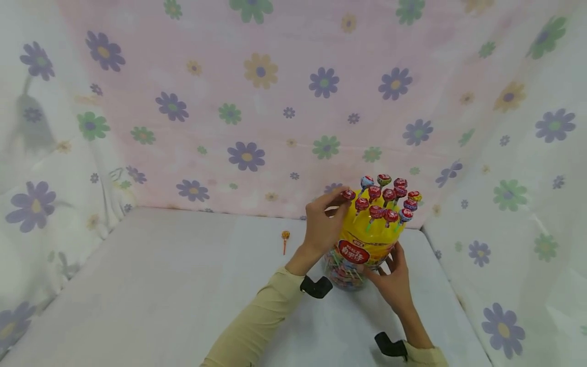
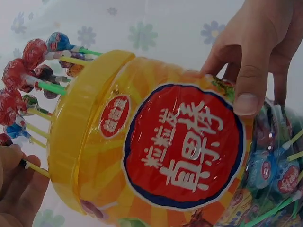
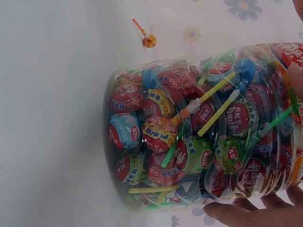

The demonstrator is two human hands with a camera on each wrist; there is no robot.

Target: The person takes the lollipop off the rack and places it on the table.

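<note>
While we look from the head, we see a big jar (image 1: 371, 250) on the right side of the bench (image 1: 160, 280), with standing lollipops (image 1: 389, 195) poking up from its yellow lid (image 1: 359, 228). The left hand (image 1: 323, 224) pinches one red lollipop (image 1: 348, 194) at the lid's left edge. The right hand (image 1: 392, 283) curls partly around the jar, with a gap between thumb and fingers that the jar fills. An orange lollipop (image 1: 286, 235) lies on the bench, apart from the jar.

From the left wrist, we see the pinched lollipop's yellow stick (image 2: 38, 169) reach the lid, but we can't tell how deep it goes. We think the step is putting it in, though it could be pulling it out. If it goes in, the next move needs a straight, gentle push.

From the right wrist, we see lots of wrapped sweets (image 3: 194, 156) inside the clear part. The right hand's fingers touch the jar's side, and we think they need to keep it steady for that push.
</note>
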